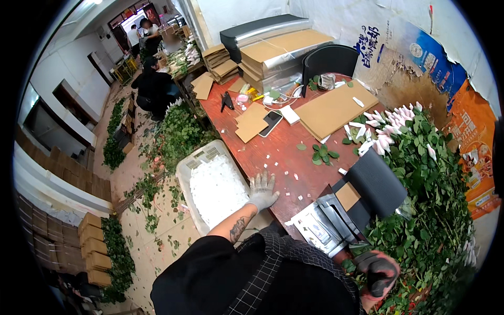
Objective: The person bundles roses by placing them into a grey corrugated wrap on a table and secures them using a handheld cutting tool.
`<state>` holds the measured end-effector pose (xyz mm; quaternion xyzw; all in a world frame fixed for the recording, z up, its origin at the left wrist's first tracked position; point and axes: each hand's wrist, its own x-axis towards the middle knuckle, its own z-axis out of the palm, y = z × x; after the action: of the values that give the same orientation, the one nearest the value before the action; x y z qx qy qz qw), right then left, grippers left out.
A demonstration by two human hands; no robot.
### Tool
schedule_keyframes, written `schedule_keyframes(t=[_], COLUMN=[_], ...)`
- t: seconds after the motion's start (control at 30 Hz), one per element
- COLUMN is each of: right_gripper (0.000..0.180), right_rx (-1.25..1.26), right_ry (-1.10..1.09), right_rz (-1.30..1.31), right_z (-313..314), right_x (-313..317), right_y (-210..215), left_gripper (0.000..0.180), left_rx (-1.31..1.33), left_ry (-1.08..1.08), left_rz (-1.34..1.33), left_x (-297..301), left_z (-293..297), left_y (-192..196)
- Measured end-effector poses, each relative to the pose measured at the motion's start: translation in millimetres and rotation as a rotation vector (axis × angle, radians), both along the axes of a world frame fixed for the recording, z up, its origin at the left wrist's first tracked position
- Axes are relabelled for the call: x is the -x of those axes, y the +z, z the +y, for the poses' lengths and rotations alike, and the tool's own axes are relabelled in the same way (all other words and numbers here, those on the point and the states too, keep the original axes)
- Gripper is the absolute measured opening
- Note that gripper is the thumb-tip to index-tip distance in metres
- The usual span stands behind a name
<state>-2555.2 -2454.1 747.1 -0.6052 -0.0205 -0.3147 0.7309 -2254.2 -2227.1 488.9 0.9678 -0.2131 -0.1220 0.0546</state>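
Observation:
My left hand [262, 193], in a pale glove, lies flat with fingers spread on the near left edge of the red table [252, 156]. Just left of it stands a plastic crate [185, 176] full of small white pieces [216, 189]. Low on the right, my right hand [379, 273] wears a grey and pink glove and is curled closed beside leafy stems; whatever it may hold is hidden. Between the hands, a black corrugated sheet [377, 181] and a clear plastic wrap [325, 220] with cardboard lie over the table's near edge.
Pale pink rosebuds on leafy stems [420, 173] are heaped at right. On the table lie cardboard sheets [336, 110], a phone [270, 123], black pliers [227, 101] and loose leaves [324, 155]. Stacked cardboard [283, 47] stands behind. A person [152, 89] crouches by greenery at far left.

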Motion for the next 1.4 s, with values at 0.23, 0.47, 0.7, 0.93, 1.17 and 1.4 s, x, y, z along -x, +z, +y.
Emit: schedule_keyframes(t=[0.23, 0.47, 0.7, 0.93, 1.17, 1.4], right_gripper=[0.04, 0.04, 0.044, 0.032, 0.021, 0.021], right_rx=[-0.174, -0.131, -0.196, -0.219, 0.01, -0.44], right_ry=[0.232, 0.078, 0.222, 0.294, 0.183, 0.168], right_rz=[0.162, 0.394, 0.404, 0.464, 0.627, 0.688], right_z=[30, 35, 59, 91, 107, 115], right_x=[-26, -54, -136, -233, -295, -296], right_y=[-38, -76, -84, -103, -203, -234], left_gripper=[0.08, 0.085, 0.069, 0.059, 0.026, 0.055], left_rx=[0.011, -0.049, 0.128, 0.387, 0.356, 0.332], left_ry=[-0.019, -0.015, -0.25, -0.355, -0.111, 0.365], left_rz=[-0.011, 0.145, 0.131, -0.076, -0.651, -0.302], left_x=[-8, -6, -36, -114, -221, -373], left_z=[5, -2, 40, 82, 119, 165], left_y=[-14, 16, 44, 24, 21, 57])
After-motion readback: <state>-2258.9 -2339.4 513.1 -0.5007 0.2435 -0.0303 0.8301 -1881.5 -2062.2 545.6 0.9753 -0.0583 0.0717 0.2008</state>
